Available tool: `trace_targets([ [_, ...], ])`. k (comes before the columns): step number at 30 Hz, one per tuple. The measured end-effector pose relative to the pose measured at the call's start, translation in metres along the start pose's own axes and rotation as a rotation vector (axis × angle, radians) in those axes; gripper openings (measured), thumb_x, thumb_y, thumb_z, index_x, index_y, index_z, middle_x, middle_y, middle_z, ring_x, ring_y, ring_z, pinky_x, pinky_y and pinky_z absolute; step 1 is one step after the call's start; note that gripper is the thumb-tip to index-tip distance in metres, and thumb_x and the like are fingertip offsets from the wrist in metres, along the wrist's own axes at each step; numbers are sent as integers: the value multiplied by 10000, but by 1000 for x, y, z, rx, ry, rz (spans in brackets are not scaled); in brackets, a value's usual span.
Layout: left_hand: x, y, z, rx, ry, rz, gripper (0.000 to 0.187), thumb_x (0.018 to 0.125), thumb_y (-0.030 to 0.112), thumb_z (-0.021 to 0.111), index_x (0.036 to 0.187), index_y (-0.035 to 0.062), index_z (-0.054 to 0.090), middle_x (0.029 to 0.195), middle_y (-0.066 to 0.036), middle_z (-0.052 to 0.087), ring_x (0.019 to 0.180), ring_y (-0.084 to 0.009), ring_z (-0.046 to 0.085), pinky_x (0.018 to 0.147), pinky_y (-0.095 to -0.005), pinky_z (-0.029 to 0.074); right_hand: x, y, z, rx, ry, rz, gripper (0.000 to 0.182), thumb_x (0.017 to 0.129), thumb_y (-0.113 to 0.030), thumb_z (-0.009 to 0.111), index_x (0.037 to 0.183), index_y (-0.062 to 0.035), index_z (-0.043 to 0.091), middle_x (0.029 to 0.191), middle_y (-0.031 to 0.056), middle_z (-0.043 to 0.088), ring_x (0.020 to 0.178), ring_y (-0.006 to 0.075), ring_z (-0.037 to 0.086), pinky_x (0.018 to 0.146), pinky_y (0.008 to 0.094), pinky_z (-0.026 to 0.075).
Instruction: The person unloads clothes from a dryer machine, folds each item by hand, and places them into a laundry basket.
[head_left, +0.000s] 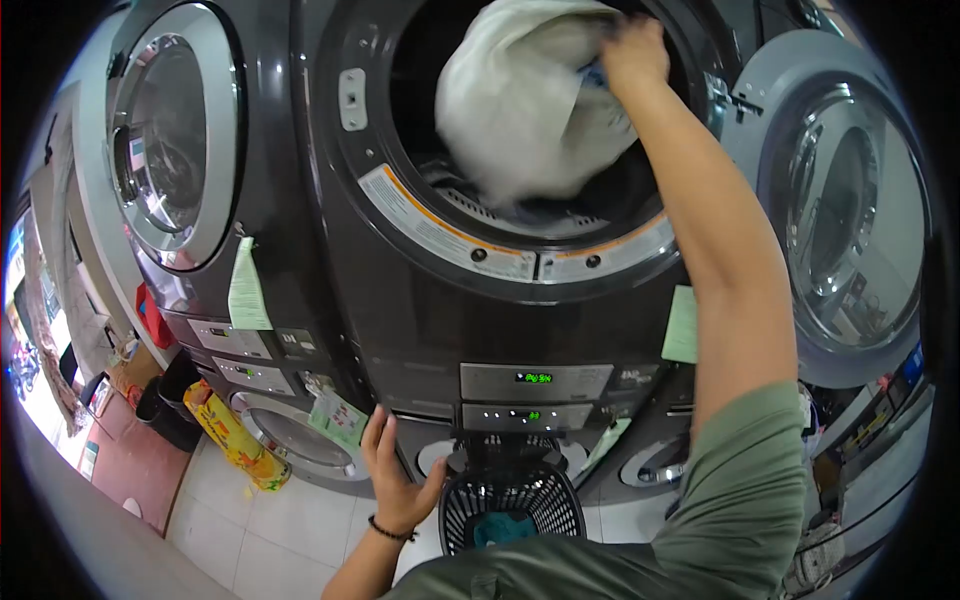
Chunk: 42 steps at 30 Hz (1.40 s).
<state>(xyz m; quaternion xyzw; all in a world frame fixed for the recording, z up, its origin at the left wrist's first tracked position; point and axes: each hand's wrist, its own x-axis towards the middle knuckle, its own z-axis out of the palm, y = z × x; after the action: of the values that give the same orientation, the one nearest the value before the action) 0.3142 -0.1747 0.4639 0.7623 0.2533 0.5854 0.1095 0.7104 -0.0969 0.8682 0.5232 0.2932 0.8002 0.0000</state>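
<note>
My right hand (635, 58) is up at the right side of the round opening of a dark dryer (400, 340), its fingers closed on a bundle of pale cloth (510, 100). The bundle fills much of the opening and is partly blurred; a bit of blue shows beside my fingers. My left hand (400, 490) is low in front of the machine, palm up with fingers apart, holding nothing. A black basket (455, 515) with teal cloth (502, 528) inside stands below, to the right of my left hand.
The dryer's round door (850, 200) hangs open at the right. Another machine with a closed door (170, 140) is at the left. Green paper tags (247, 290) hang on the machines. A yellow bag (232, 435) and a black bin (165, 415) stand at lower left.
</note>
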Motion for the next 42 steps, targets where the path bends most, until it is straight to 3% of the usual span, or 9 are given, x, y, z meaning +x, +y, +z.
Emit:
trace_targets([
  [4,-51,-32,-30,65,-47,-248,615,707,79,702,1274,26,471,1311,-192,444,1243,-340,408,1047,-420,302,31,-52,-42,435,-629,-62,256,841,-155,530,1039,-144,691,1020,176,665,934,308,661,895,476,445],
  [10,-149,-57,-78,156,-44,-598,421,732,47,670,1142,36,573,1142,-136,557,1000,-256,556,859,-362,449,-29,-197,35,1220,-635,253,266,821,-118,582,1076,-90,652,1095,272,604,1054,374,590,905,435,475],
  [14,-201,-53,-97,214,14,-712,417,818,113,658,1218,60,552,1061,-92,574,846,-203,546,722,-328,449,-62,-216,49,1013,-1062,563,420,868,-295,600,1195,-32,577,1211,213,578,1117,385,556,942,426,460],
  [23,-173,-57,-78,-17,36,-847,395,771,55,641,1159,32,572,1059,-149,594,981,-246,582,847,-353,466,-41,-174,-42,1646,-10,1016,399,928,-312,508,1032,57,616,988,248,647,943,413,599,839,377,446],
  [25,-150,-65,-66,-131,-20,-742,369,803,62,627,1165,28,571,1053,-142,605,946,-217,596,813,-328,479,-49,-140,-106,1920,128,1067,322,972,-229,455,949,51,611,924,134,654,837,164,572,776,287,431],
  [27,-115,-61,-46,-450,-56,-720,368,846,114,611,1200,32,553,1091,-135,602,966,-204,593,825,-314,474,-84,-113,-168,2072,116,975,269,960,-191,458,1043,33,581,978,110,634,863,172,586,810,294,446],
  [32,-31,-38,34,-1224,-441,-648,739,887,570,489,1417,88,304,1350,-140,443,1234,-248,450,997,-422,375,-244,-106,-304,2850,-218,1080,252,874,-88,483,1094,32,511,993,146,578,890,233,573,817,361,477],
  [38,65,40,104,-1768,-319,-918,698,873,440,605,1399,80,322,1367,-123,437,1179,-215,499,935,-396,445,-360,-64,-371,3123,-712,1599,384,872,-355,567,816,22,514,792,217,619,765,309,604,727,407,481],
  [42,81,52,146,-1365,-651,-822,436,893,272,631,1219,2,529,1069,-83,647,898,-180,625,814,-301,498,-389,-54,-396,3214,-1049,1718,353,882,-257,549,1078,37,541,881,167,639,780,290,620,737,411,489],
])
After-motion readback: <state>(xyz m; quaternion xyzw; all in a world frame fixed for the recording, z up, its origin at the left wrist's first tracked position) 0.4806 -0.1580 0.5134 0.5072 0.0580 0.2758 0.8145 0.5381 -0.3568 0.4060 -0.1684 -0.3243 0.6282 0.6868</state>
